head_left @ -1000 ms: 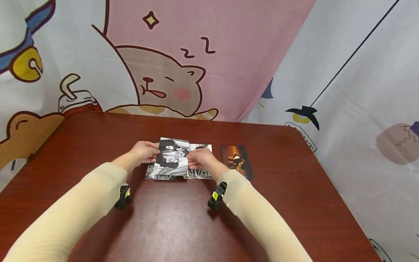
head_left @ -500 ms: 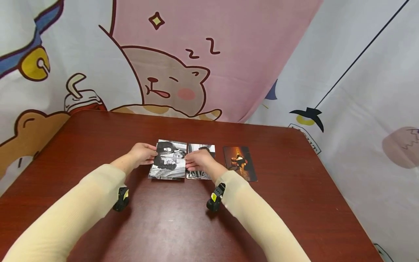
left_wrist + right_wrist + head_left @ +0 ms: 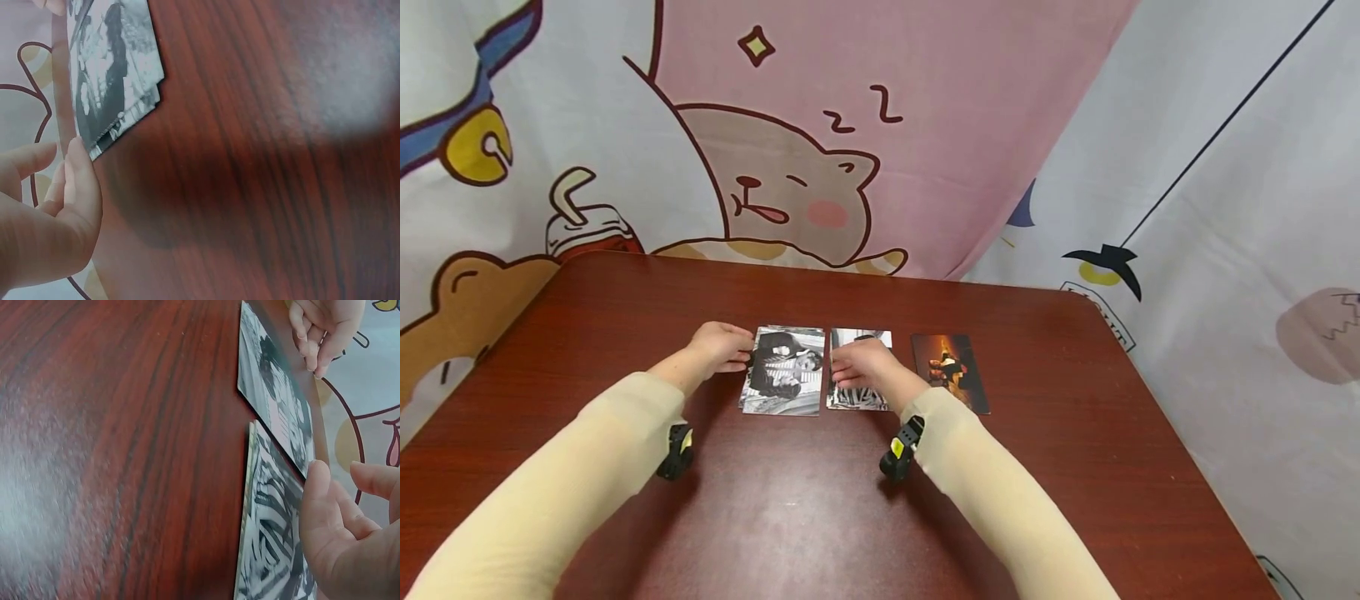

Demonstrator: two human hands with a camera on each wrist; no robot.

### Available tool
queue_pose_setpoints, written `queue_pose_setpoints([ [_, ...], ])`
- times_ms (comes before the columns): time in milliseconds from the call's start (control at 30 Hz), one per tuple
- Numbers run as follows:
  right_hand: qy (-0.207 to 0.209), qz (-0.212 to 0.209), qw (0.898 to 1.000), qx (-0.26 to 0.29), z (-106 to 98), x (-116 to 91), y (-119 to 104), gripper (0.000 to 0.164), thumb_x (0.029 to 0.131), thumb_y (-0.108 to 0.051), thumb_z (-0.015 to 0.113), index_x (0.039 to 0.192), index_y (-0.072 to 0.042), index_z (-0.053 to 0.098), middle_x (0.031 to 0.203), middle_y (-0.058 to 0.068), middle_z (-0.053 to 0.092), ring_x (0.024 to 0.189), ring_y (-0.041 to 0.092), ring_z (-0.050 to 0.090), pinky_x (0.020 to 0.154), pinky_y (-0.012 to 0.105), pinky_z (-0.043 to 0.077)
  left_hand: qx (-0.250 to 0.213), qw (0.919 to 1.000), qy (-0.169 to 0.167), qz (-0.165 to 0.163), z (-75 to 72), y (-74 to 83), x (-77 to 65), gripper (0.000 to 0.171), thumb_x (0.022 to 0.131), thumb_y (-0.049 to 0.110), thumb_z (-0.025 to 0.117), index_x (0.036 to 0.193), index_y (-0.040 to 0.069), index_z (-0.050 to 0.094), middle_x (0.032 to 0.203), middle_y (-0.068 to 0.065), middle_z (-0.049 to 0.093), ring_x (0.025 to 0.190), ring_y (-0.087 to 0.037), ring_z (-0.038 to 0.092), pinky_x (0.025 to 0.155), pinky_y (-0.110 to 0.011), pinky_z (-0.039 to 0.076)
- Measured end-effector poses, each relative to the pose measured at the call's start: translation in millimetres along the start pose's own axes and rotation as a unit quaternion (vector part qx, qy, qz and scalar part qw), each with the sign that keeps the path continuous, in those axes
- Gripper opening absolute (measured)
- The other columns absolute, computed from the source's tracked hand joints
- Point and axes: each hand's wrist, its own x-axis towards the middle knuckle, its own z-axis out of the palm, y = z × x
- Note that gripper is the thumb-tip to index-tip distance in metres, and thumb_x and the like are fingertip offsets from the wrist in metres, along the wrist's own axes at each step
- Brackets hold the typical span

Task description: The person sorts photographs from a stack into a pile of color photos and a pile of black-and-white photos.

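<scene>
A black-and-white photo print (image 3: 786,371) lies on top of a slightly uneven stack at the left, showing figures turned sideways. My left hand (image 3: 718,347) is at that stack's left edge, fingers relaxed; in the left wrist view its fingertips (image 3: 76,149) are right at the print's corner. Beside this stack lies a second pile of black-and-white prints (image 3: 859,400), the top one striped. My right hand (image 3: 867,365) hovers over that pile with loosely bent fingers and nothing between them, partly hiding it. In the right wrist view, a narrow gap separates the two piles.
A dark orange-toned picture card (image 3: 951,375) lies apart on the right. Everything rests on a reddish-brown wooden table (image 3: 790,517), whose far edge meets a printed cartoon curtain (image 3: 985,133). Both wrists wear black straps with small cameras (image 3: 898,450).
Both hands held the black-and-white print over the left stack; it moved down onto that stack and was let go. My right hand then drew slightly right, the left slightly away.
</scene>
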Motion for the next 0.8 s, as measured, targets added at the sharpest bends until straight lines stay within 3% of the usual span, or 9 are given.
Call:
queue_pose_setpoints([
  [133,0.005,-0.002,1.000,0.000,-9.4,-1.2,-0.5,0.035,0.091,-0.011,0.056,0.122,0.006,0.054,0.080,0.008,0.061,0.057,0.010,0.058,0.051,0.017,0.053,-0.017,0.9998,-0.014,0.000,8.5,6.3,1.7,0.043,0.093,0.007,0.050,0.130,-0.012,0.042,0.099,-0.007,0.059,0.078,-0.009,0.059,0.068,-0.019,0.055],
  [367,0.018,-0.003,1.000,0.007,-23.6,-4.0,0.4,0.032,0.091,-0.011,0.056,0.119,0.005,0.056,0.073,0.005,0.060,0.057,0.009,0.057,0.051,0.017,0.052,-0.040,0.9983,-0.041,0.006,28.3,16.7,7.3,0.041,0.092,0.006,0.049,0.129,-0.011,0.043,0.080,0.000,0.056,0.066,-0.005,0.056,0.061,-0.016,0.053],
  [600,0.022,-0.006,1.000,-0.003,-40.6,-6.4,4.9,0.033,0.091,-0.011,0.056,0.120,0.005,0.055,0.076,0.005,0.060,0.058,0.009,0.058,0.053,0.018,0.053,-0.042,0.9978,-0.049,0.012,45.8,24.8,8.1,0.041,0.091,0.006,0.051,0.129,-0.011,0.045,0.092,-0.008,0.062,0.066,-0.006,0.059,0.061,-0.019,0.056],
  [800,0.037,-0.002,0.999,-0.004,-55.5,-6.6,9.1,0.033,0.091,-0.011,0.057,0.120,0.005,0.056,0.081,0.006,0.061,0.060,0.009,0.058,0.054,0.018,0.053,-0.067,0.9942,-0.078,0.028,58.7,16.2,26.1,0.035,0.087,0.006,0.058,0.119,-0.009,0.054,0.089,-0.011,0.062,0.064,-0.009,0.060,0.060,-0.020,0.056],
])
